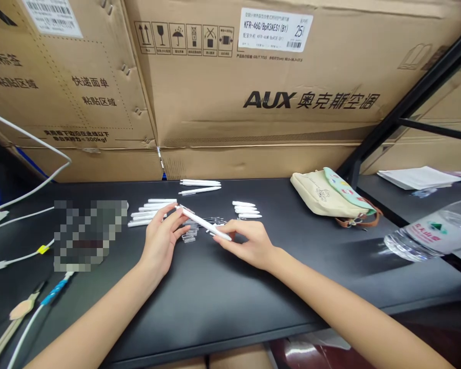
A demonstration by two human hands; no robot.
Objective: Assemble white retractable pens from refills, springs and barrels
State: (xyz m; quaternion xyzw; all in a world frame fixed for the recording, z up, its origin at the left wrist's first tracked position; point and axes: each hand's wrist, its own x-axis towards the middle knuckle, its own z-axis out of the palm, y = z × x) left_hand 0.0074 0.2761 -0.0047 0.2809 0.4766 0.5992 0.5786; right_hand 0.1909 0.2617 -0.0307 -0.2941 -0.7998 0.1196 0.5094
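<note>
Cardboard cartons [253, 77] stand behind the black bench [215, 307]. At centre frame, your left hand [161, 246] and right hand [246, 246] are partly closed, both holding a white pen [203, 223] between rows of white pens [153, 211] and small clear plastic pieces [190, 233].

Left of the slim white plastic pen [203, 224], a grey pixelated patch [88, 236] hides things from us. Well right of it, the edge cuts off a clear plastic bottle [434, 233], and we cannot tell the tiny transparent pieces [190, 234] beneath the pen.

Head-worn view; faces forward, down at tabletop [215, 312]
</note>
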